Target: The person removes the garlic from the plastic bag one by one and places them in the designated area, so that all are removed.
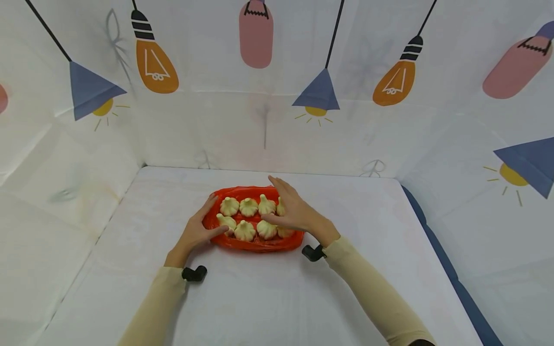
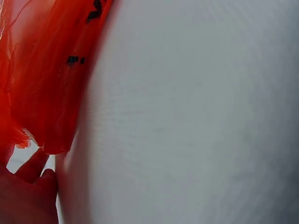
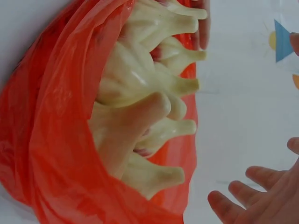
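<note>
An opened red plastic bag (image 1: 255, 246) lies on the table with its mouth spread wide, crumpled film forming a rim. Inside sit several pale garlic bulbs (image 1: 245, 230) in two rows, stems pointing up or away. My left hand (image 1: 196, 235) is at the bag's left end, fingers along the outer edge and thumb stretched over the front left bulb. Dark print shows on the bag (image 2: 51, 84) in the left wrist view. Over the right end hovers my right hand (image 1: 294, 209), partly covering the bulbs there; its fingers (image 3: 226, 205) look spread and hold nothing.
A white-covered table (image 1: 259, 298) carries the bag near its far half. White cloth walls (image 1: 195, 120) printed with lamps and bulbs rise behind and at both sides. Blue material (image 1: 441, 254) shows along the table's right edge.
</note>
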The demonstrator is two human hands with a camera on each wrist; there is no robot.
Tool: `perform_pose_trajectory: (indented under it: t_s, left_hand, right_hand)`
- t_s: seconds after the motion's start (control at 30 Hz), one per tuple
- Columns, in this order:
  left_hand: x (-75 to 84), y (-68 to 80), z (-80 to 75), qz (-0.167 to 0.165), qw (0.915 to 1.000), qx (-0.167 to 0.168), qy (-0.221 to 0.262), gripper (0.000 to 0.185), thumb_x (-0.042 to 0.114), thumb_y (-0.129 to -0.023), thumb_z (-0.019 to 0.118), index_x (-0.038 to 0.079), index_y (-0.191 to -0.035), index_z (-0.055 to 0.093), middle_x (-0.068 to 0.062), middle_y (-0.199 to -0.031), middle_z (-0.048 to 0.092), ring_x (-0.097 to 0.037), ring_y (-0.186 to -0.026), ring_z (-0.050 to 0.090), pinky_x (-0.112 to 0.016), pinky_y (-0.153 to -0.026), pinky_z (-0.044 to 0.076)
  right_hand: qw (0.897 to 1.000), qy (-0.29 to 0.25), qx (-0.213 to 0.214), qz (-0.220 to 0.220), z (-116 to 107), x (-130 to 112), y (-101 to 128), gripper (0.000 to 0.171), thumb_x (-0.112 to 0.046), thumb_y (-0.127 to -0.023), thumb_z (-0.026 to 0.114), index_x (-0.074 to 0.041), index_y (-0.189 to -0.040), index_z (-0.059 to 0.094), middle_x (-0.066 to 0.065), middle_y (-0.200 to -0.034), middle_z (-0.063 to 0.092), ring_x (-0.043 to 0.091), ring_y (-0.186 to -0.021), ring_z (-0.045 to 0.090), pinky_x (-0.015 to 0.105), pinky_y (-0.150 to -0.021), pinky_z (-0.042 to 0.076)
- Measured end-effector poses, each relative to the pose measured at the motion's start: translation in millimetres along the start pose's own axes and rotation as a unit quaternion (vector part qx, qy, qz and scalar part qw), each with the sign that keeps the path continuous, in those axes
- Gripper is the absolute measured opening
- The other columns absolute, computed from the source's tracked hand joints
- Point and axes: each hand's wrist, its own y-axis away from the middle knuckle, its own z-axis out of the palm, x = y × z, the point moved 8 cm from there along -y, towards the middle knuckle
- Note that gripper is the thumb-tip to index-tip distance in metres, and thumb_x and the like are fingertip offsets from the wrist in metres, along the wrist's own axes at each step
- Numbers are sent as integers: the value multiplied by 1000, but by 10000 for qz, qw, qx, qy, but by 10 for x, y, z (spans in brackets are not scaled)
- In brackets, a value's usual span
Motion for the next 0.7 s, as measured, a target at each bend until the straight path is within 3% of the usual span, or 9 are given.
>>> perform_pose_trajectory:
  t_s: [0.23, 0.4, 0.6, 0.7]
  left_hand:
    - [-41, -2, 37, -245, 9994, -218, -51, 105, 55, -80, 84, 36, -164, 24, 5, -175, 11, -39, -159, 17, -68, -121, 26]
    - [-65, -22, 63, -451, 9986, -277, 66, 105, 56, -78, 85, 44, -163, 23, 0, -174, 15, -43, -156, 22, -69, -119, 29]
    - [-69, -39, 68, -583, 9975, -333, 197, 103, 54, -80, 84, 39, -163, 25, -8, -171, 26, -42, -156, 23, -68, -121, 26]
    - [-75, -46, 85, -541, 9977, -382, 142, 104, 53, -81, 84, 37, -164, 24, -8, -171, 24, -43, -156, 23, -68, -121, 25]
  right_hand:
    - [9996, -201, -209, -70, 111, -68, -76, 105, -69, -88, 63, -38, -166, 1, -7, -173, 8, 24, -159, 13, 65, -120, 32]
    - [9980, -561, -277, -3, 173, -135, -145, 100, -67, -88, 66, -39, -165, 7, -8, -172, 14, 22, -157, 20, 61, -120, 33]
    - [9953, -893, -372, 1, 249, -209, -237, 98, -63, -89, 66, -36, -165, 10, -6, -171, 19, 24, -155, 27, 60, -121, 34]
    - [9948, -919, -441, -89, 285, -245, -276, 97, -63, -90, 65, -37, -165, 10, -6, -171, 19, 24, -155, 28, 59, -120, 35]
